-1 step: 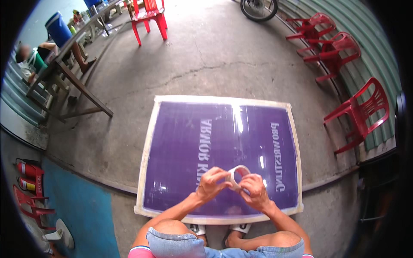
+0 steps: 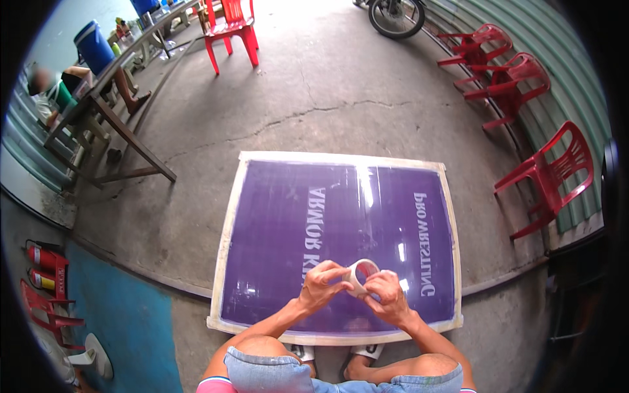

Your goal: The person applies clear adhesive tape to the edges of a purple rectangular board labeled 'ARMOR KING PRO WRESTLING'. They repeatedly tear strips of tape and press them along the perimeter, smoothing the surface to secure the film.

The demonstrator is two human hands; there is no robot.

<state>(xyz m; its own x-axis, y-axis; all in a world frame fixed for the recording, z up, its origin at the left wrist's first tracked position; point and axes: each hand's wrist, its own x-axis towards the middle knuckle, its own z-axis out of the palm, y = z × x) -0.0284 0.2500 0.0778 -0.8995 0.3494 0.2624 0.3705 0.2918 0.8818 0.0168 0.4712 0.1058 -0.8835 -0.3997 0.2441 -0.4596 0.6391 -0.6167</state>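
A roll of whitish tape (image 2: 354, 280) is held up between my two hands, above a framed screen-printing screen (image 2: 354, 221). The screen has a purple surface with pale mirrored lettering, and a light frame edge. From the left, my left hand (image 2: 320, 286) pinches the roll's rim with thumb and fingers. On the opposite side, my right hand (image 2: 388, 296) grips the roll with curled fingers. Whether a loose end of tape is pulled out is too small to tell. The screen lies in front of my knees, its near edge by my feet.
Red plastic chairs (image 2: 553, 173) line the right wall, and another red chair (image 2: 230, 29) stands far ahead. A motorcycle wheel (image 2: 396, 16) shows at the back. To the left are a long table (image 2: 131, 49), a seated person, a blue cooler (image 2: 94, 47) and fire extinguishers (image 2: 44, 257).
The whole scene sits slightly lower in the picture. My hands keep the same hold on the tape roll.
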